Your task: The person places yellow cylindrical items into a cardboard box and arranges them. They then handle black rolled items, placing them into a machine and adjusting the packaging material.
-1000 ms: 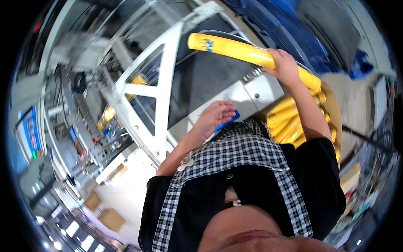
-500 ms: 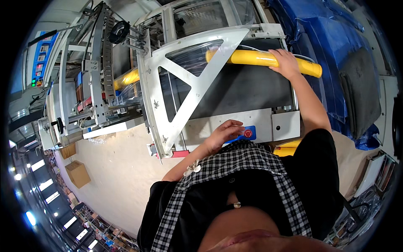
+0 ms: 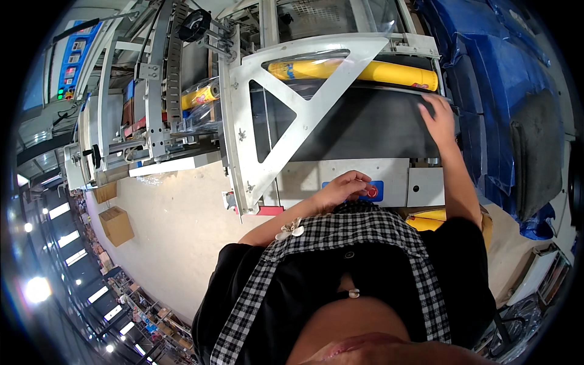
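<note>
A long yellow roll (image 3: 394, 74) with printed patches lies crosswise on the far part of the dark belt (image 3: 377, 125). Its left stretch passes behind a white triangular metal arm (image 3: 316, 115), where clear film shows around it. My right hand (image 3: 439, 117) is just nearer than the roll's right end, apart from it, with fingers spread and nothing held. Close to my apron, my left hand (image 3: 344, 187) hovers beside a red push button (image 3: 371, 191) on a blue plate. Its fingers are loosely bent with nothing visible in them; I cannot tell whether it touches the button.
Another yellow roll in clear film (image 3: 199, 97) sits in the machine at left. Blue sheeting (image 3: 496, 115) and a folded dark cloth (image 3: 535, 152) stand at right. Below the belt's near side is more yellow material (image 3: 427, 220). A cardboard box (image 3: 115, 225) rests on the floor.
My right hand has let go of the yellow roll and drawn back toward me. The roll now lies farther left and flat along the belt's far side. My left hand stays near the button.
</note>
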The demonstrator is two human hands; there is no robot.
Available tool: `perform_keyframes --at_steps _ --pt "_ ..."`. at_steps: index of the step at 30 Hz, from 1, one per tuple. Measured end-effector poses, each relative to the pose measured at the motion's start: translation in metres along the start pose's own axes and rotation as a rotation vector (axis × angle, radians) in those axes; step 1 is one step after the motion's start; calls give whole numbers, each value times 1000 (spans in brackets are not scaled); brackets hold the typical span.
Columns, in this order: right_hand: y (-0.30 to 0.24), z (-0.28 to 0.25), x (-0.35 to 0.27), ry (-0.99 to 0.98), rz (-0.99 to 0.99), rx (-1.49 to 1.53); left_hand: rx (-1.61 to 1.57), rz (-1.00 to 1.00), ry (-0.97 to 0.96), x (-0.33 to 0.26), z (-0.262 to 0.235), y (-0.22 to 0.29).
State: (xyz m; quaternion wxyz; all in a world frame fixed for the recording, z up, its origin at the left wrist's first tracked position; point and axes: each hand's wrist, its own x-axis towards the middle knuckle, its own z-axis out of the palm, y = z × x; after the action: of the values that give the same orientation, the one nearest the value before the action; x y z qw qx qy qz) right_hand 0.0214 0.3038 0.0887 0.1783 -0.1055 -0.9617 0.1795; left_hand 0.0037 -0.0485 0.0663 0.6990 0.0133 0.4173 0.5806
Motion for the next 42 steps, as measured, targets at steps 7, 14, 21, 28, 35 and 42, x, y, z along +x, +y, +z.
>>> perform_keyframes --at_steps 7,14,21,28,35,42 --pt "41 13 -125 38 114 -236 29 -5 58 22 -11 12" --pt "-41 144 85 -200 -202 -378 -61 81 33 9 16 16" --pt "-43 148 120 -440 -147 -20 -93 -60 183 -11 -26 -31" --pt "3 112 99 -176 -324 -94 -18 -4 106 -1 -39 -45" --pt "0 116 106 -156 -337 -117 33 -49 117 -2 -39 -38" --pt "2 124 109 -129 -352 -106 -20 -64 135 -2 -36 -32"
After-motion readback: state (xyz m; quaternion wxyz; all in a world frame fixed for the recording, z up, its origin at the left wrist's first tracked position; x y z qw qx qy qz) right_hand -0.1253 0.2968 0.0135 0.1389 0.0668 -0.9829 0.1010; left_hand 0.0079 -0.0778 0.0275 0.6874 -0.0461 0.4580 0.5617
